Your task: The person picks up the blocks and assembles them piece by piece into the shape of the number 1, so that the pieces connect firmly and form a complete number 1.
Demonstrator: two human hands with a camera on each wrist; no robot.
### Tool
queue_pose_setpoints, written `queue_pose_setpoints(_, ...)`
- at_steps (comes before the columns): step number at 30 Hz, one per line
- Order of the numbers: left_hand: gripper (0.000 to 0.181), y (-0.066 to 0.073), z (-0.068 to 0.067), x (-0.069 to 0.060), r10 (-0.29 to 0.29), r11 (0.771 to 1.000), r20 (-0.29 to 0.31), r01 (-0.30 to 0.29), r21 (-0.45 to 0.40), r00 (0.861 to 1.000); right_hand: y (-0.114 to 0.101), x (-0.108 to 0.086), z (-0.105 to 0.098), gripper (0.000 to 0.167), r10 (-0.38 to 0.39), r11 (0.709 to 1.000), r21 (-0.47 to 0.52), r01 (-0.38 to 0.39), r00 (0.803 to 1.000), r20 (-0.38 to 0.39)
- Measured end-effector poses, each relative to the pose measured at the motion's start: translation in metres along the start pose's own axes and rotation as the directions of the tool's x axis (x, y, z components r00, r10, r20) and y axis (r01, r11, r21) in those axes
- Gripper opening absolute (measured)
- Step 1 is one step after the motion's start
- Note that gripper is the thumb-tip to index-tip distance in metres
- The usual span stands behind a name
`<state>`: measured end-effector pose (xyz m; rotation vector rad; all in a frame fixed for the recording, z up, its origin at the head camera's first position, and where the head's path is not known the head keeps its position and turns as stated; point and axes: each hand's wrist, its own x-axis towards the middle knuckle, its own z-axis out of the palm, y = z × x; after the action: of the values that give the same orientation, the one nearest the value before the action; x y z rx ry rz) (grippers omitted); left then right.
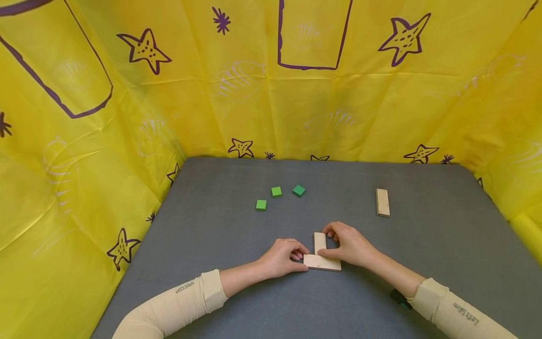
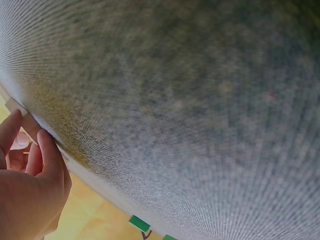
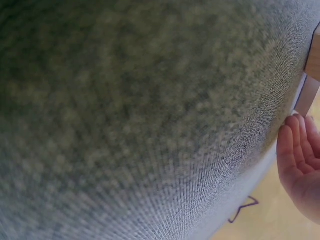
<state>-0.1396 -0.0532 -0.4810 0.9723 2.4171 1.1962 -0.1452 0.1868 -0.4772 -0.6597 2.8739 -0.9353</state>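
Observation:
Two pale wooden blocks lie on the grey table in front of me in the head view. One block runs sideways; the other block points away from me, its near end against the first one's far side. At the sideways block's left end, my left hand pinches the corners between thumb and a finger. My right hand spans the other block, a fingertip at its far end and the thumb by its near end. Both wrist views show fingers at wood edges, with the table cloth filling most of each picture.
Two light green squares, one nearer and one farther, lie beyond the hands beside a darker green square. Another wooden block lies at the back right. Yellow patterned cloth walls the table's back and sides.

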Motion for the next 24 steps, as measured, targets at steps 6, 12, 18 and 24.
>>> queue_pose_setpoints(6,0.026,0.0,-0.001,0.0,-0.001,1.0,0.0,0.001,0.009,1.0,0.003,0.0,-0.001,0.05,-0.017,1.0,0.014,0.017,1.0,0.001)
queue_pose_setpoints(12,0.027,-0.001,-0.001,0.001,-0.004,1.0,0.007,0.004,0.03,1.0,0.005,0.0,-0.003,0.051,-0.01,0.999,0.05,0.01,1.0,0.008)
queue_pose_setpoints(18,0.026,-0.001,0.0,0.001,-0.006,1.0,0.005,0.006,0.026,1.0,0.01,0.001,-0.005,0.043,0.016,0.988,0.157,-0.012,1.0,-0.023)
queue_pose_setpoints(24,0.026,-0.002,0.001,0.0,-0.007,1.0,0.005,0.007,0.016,1.0,0.014,0.002,-0.007,0.041,0.126,0.934,0.336,-0.122,0.992,0.011)
